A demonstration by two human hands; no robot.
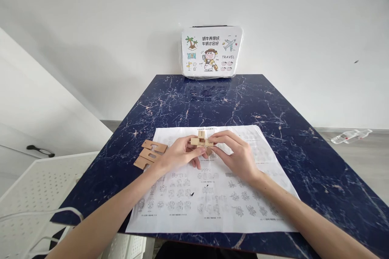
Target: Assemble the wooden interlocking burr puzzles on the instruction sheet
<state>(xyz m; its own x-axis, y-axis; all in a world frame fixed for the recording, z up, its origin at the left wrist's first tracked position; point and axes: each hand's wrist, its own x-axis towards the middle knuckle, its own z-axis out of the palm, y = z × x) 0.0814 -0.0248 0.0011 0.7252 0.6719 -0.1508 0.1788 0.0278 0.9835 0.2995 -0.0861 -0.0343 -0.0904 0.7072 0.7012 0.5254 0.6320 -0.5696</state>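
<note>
On the white case (212, 51) at the frame's upper centre, “奶牛养得好, 牛奶才会好” and “TRAVEL” are printed; captions on the paper sheet (225, 188) and marks on the wooden blocks (201, 134) (both lower centre) cannot be read.

- Home room, apparently
- marbled blue table (209, 107) by plain white wall (121, 16)
- cartoon-print case (212, 58) at table's far end
- bottle (349, 136) on floor, right of table

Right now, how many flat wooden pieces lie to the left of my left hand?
3: the farthest piece, the middle piece and the nearest piece. More could be hidden behind your left hand or left forearm.
</note>
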